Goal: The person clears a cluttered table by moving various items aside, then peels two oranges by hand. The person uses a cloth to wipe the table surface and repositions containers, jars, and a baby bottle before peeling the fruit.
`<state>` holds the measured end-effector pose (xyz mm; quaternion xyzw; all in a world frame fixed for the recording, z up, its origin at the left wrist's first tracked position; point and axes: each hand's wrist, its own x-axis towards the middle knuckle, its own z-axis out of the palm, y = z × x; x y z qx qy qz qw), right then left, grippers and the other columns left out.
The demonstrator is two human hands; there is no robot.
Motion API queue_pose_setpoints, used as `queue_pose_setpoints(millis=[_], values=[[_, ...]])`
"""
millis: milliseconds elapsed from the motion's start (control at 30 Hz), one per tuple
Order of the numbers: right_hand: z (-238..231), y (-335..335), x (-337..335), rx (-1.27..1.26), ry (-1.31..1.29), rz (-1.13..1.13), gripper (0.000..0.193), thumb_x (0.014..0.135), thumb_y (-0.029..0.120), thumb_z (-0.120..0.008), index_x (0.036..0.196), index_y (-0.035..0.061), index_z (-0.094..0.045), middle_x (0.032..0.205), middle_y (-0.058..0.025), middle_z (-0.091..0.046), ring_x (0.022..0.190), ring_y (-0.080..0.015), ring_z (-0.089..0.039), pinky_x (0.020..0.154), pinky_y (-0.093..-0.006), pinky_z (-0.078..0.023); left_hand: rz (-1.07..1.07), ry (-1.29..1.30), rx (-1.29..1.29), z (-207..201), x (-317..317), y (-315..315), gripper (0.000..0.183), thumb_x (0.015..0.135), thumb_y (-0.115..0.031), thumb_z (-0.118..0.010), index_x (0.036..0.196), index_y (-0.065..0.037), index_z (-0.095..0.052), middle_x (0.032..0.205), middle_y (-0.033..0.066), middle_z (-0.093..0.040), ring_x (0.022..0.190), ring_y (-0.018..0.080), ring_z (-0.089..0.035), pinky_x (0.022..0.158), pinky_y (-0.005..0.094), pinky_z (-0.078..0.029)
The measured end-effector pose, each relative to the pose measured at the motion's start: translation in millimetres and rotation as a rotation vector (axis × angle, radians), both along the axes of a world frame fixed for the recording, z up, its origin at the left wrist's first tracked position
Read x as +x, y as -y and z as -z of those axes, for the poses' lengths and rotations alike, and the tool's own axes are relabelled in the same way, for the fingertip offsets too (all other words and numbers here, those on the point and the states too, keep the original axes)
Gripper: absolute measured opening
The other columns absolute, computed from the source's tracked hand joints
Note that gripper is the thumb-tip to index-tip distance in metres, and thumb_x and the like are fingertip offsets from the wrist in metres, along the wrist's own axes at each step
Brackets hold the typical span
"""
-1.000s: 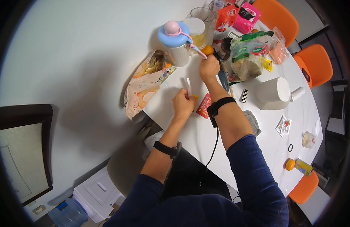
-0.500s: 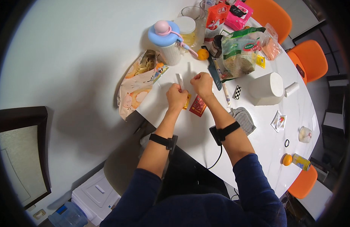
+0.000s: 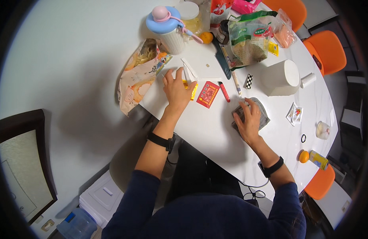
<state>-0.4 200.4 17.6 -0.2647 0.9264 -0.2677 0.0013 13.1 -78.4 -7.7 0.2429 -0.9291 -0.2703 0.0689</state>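
My left hand [image 3: 177,91] is over the table with its fingers spread. Its fingertips are at some white strips [image 3: 189,71], and whether they touch them I cannot tell. Partly under this hand lies a yellow packet [image 3: 194,91]. To the right of that are a red printed card [image 3: 208,95] and a slim red stick-shaped thing [image 3: 224,92]. My right hand [image 3: 249,121] rests on a folded grey cloth [image 3: 264,118], fingers apart and a little bent. Just beyond its fingertips is a slender patterned stick [image 3: 237,84].
A tumbler with a blue lid [image 3: 163,24] and an open snack bag [image 3: 138,75] stand far left. Behind are a dark green-handled blade-like tool [image 3: 222,63], a green-topped bag [image 3: 249,42] and an orange fruit [image 3: 206,38]. A white cylinder-like roll [image 3: 280,77] stands to the right.
My hands have moved apart. The right went right and nearer, onto the grey cloth; the left opened and shifted slightly left. The red stick-shaped thing now shows on the table.
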Motion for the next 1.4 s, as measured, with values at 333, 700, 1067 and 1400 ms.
queue_pose_setpoints(millis=[333,700,1067,1400], values=[[-7.8,27.2,-14.7,-0.082,-0.024,0.02,0.061,0.076,0.013,-0.075,0.132,0.0076,-0.051,0.139,-0.0156,-0.045,0.129,-0.0343,-0.043,0.105,-0.0482,-0.028,0.206,0.266,-0.237,27.3,5.8,-45.0,0.071,0.093,-0.054,-0.054,0.153,-0.027,-0.028,0.161,0.0206,-0.005,0.147,0.0474,0.005,0.109,0.0723,-0.003],[-87.6,100.6,-211.0,-0.012,-0.053,0.092,0.066,0.081,0.002,-0.057,0.142,0.0184,-0.04,0.102,-0.0239,-0.066,0.09,-0.0431,-0.065,0.077,-0.051,-0.051,0.159,0.189,-0.299,17.0,22.0,-21.7,0.07,0.097,-0.04,-0.054,0.155,-0.019,-0.023,0.16,0.0235,-0.008,0.147,0.0471,0.002,0.112,0.0676,-0.007],[-92.7,83.8,-210.9,-0.241,-0.205,0.073,0.021,0.084,0.007,-0.062,0.103,0.0035,-0.056,0.086,-0.0254,-0.066,0.083,-0.0476,-0.062,0.073,-0.0516,-0.048,-0.1,0.157,-0.161,23.4,46.5,-19.4,0.074,0.095,-0.045,-0.053,0.154,-0.009,-0.024,0.16,0.0224,-0.011,0.147,0.0452,-0.004,0.113,0.0648,-0.007],[-191.9,68.6,-143.3,-0.475,-0.071,0.052,0.01,0.088,0.001,-0.063,0.095,0.0013,-0.055,0.076,-0.0106,-0.066,0.066,-0.0171,-0.064,0.063,-0.0287,-0.049,0.111,0.078,-0.221,39.2,-12.1,-65.7,0.066,0.096,-0.041,-0.051,0.152,-0.014,-0.029,0.158,0.0212,-0.02,0.146,0.0462,-0.008,0.114,0.0651,-0.006]])
